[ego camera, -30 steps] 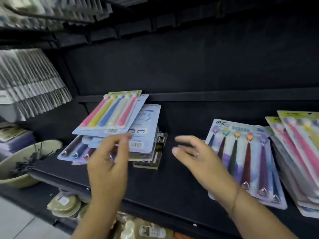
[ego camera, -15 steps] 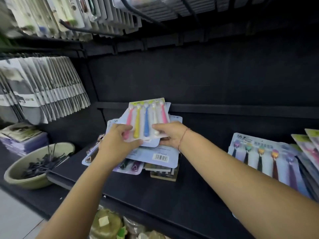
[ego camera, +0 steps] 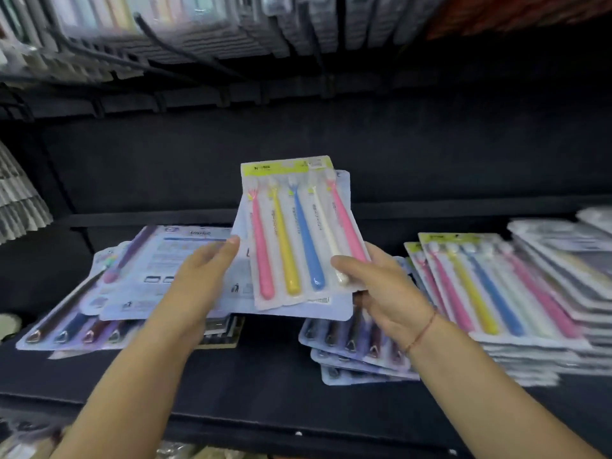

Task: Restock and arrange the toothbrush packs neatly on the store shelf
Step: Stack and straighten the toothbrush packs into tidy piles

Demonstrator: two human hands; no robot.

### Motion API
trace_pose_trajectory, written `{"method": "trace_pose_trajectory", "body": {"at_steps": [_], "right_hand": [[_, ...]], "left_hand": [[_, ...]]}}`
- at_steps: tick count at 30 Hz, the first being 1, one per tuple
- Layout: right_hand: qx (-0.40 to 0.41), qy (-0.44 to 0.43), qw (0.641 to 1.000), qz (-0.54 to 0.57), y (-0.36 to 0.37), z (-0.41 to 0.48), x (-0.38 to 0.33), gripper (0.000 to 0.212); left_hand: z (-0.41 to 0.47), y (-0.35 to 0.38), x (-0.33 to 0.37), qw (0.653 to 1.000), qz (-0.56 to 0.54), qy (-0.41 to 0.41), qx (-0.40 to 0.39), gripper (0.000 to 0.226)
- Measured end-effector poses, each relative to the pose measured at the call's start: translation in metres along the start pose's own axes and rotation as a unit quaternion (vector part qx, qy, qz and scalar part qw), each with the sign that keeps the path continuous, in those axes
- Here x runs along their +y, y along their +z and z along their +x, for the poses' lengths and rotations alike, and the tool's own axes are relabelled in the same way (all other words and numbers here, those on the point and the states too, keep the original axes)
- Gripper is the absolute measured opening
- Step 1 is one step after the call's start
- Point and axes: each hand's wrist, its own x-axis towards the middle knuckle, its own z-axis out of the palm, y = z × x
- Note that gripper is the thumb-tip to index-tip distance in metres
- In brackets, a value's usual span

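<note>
A pack of pastel toothbrushes point(ego camera: 294, 233) with a green header is lifted above the black shelf point(ego camera: 265, 385), on top of a pale blue pack point(ego camera: 308, 309) held with it. My right hand point(ego camera: 381, 293) grips their lower right corner, thumb on the front. My left hand point(ego camera: 202, 279) holds the left edge, fingers behind, thumb by the pack's side. Beneath on the left lies a messy pile of blue packs point(ego camera: 109, 303) with dark brushes. A stack of dark-brush packs point(ego camera: 354, 352) sits under my right hand. A stack of pastel packs point(ego camera: 496, 293) lies to the right.
Rows of hanging goods point(ego camera: 198, 31) on black hooks fill the level above. Grey packs point(ego camera: 20, 200) hang at the far left. More pale stacks point(ego camera: 569, 260) sit at the right edge. Goods on the lower shelf point(ego camera: 185, 453) show below the shelf's front lip.
The pastel pack and the blue pack under it rose off the left pile and moved right. The view has swung right, bringing the right-hand stacks into sight.
</note>
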Motion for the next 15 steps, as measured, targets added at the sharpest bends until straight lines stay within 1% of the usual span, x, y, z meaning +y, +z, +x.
{"method": "trace_pose_trajectory", "body": {"at_steps": [1, 3, 5, 6, 8, 10, 11, 12, 13, 15], "right_hand": [[0.009, -0.007, 1.000, -0.014, -0.018, -0.007, -0.006, 0.026], [0.032, -0.025, 0.998, -0.041, -0.052, -0.022, -0.014, 0.025], [0.066, -0.035, 0.995, -0.064, -0.079, -0.037, -0.021, 0.029], [0.085, -0.035, 0.992, -0.085, -0.090, -0.045, -0.024, 0.031], [0.127, -0.034, 0.977, -0.166, -0.109, -0.057, -0.025, 0.034], [0.172, -0.017, 0.946, -0.273, -0.128, -0.067, -0.021, 0.034], [0.191, -0.006, 0.931, -0.313, -0.137, -0.071, -0.020, 0.034], [0.207, 0.002, 0.922, -0.327, -0.145, -0.075, -0.020, 0.033], [0.218, 0.007, 0.926, -0.308, -0.154, -0.079, -0.019, 0.029], [0.229, 0.010, 0.954, -0.195, -0.168, -0.086, -0.020, 0.021]], "left_hand": [[-0.001, 0.012, 0.002, 0.998, -0.032, -0.037, -0.040, 0.055], [-0.008, 0.039, 0.003, 0.981, -0.117, -0.093, -0.123, 0.037], [-0.021, 0.069, 0.001, 0.963, -0.179, -0.122, -0.161, 0.028], [-0.028, 0.085, -0.002, 0.963, -0.177, -0.123, -0.160, 0.027], [-0.041, 0.113, -0.008, 0.969, -0.159, -0.124, -0.140, 0.027], [-0.055, 0.135, -0.011, 0.974, -0.150, -0.126, -0.113, 0.023], [-0.061, 0.144, -0.010, 0.975, -0.155, -0.124, -0.099, 0.021], [-0.065, 0.151, -0.009, 0.977, -0.158, -0.119, -0.084, 0.021], [-0.067, 0.155, -0.008, 0.977, -0.171, -0.114, -0.066, 0.020], [-0.066, 0.158, -0.007, 0.976, -0.187, -0.110, -0.034, 0.019]]}}
